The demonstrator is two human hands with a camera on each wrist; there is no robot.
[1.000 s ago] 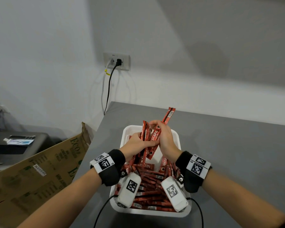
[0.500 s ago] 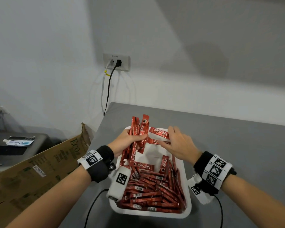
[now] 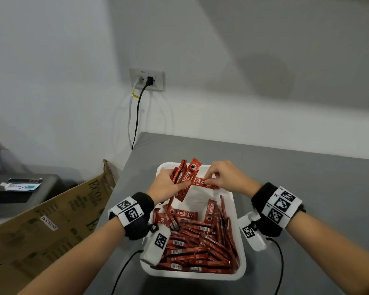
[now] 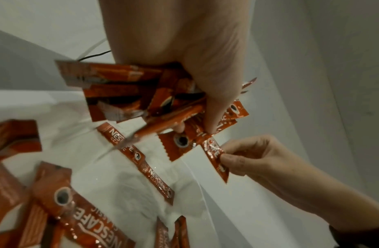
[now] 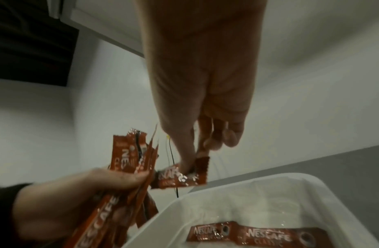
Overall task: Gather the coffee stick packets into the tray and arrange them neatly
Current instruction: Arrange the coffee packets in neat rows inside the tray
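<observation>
A grey table (image 3: 285, 188) stands against a white wall (image 3: 51, 60), and on the wall there is one socket plate (image 3: 147, 79) with two cables going down from it, one white and one black. To the left of the table leans one brown cardboard box (image 3: 51, 220), and behind it is a dark surface with a small white and blue packet (image 3: 21, 186) on it. On the table stands one white tray (image 3: 242, 241). Its near half is full of a loose pile of red coffee stick packets (image 3: 196, 245), lying in many directions; they are too many and too overlapped to count. The far half of the tray shows its white bottom, with two joined packets (image 4: 137, 159) lying there in the left wrist view. Above the far end of the tray, the left hand (image 3: 164, 186) has its fingers curled around a bundle of packets (image 3: 184, 173), which stands nearly upright; at least four are in it, the exact number I cannot tell. The right hand (image 3: 226, 177) pinches one single packet (image 3: 200, 182) between thumb and fingertips, and this packet lies crosswise with its other end touching the bundle.
</observation>
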